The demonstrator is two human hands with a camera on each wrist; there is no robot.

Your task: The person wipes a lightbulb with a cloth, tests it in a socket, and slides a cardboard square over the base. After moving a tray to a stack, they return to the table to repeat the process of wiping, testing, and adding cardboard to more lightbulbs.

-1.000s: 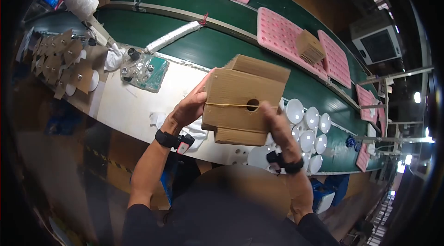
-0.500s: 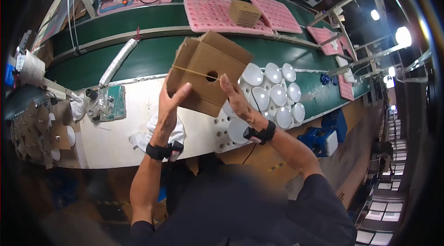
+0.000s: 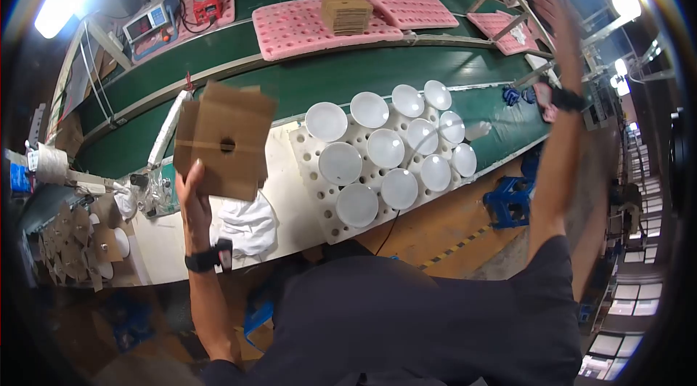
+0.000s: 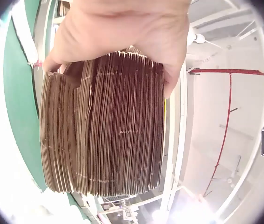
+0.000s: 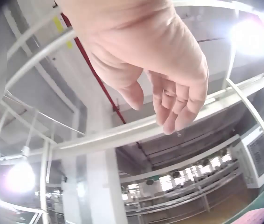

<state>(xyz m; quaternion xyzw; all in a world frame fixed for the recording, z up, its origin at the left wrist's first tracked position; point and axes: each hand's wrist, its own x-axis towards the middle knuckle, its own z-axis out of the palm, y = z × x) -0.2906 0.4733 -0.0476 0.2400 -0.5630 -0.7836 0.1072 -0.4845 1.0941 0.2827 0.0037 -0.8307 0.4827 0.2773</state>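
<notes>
My left hand (image 3: 193, 201) grips a thick stack of brown cardboard sheets (image 3: 236, 114), thumb on the front face beside a round dark hole. The left wrist view shows the sheets' many edges (image 4: 122, 126) packed side by side, with the fingers and thumb (image 4: 171, 79) at its two outer faces. Far off to the right, my right hand (image 3: 560, 30) is raised and holds nothing. Its fingers (image 5: 181, 102) hang loosely bent in the right wrist view.
White round lamp covers (image 3: 385, 148) stand in rows on a perforated board (image 3: 327, 222). A white cloth (image 3: 247, 226) lies on the table's near side. Beyond the green belt (image 3: 305, 81), another cardboard stack (image 3: 346, 14) rests on pink foam trays (image 3: 279, 30). Cardboard pieces (image 3: 65, 244) crowd the left end.
Both hands were at the cardboard stack. My right hand has left it and swung up to the far right, while my left hand has carried the stack to the left.
</notes>
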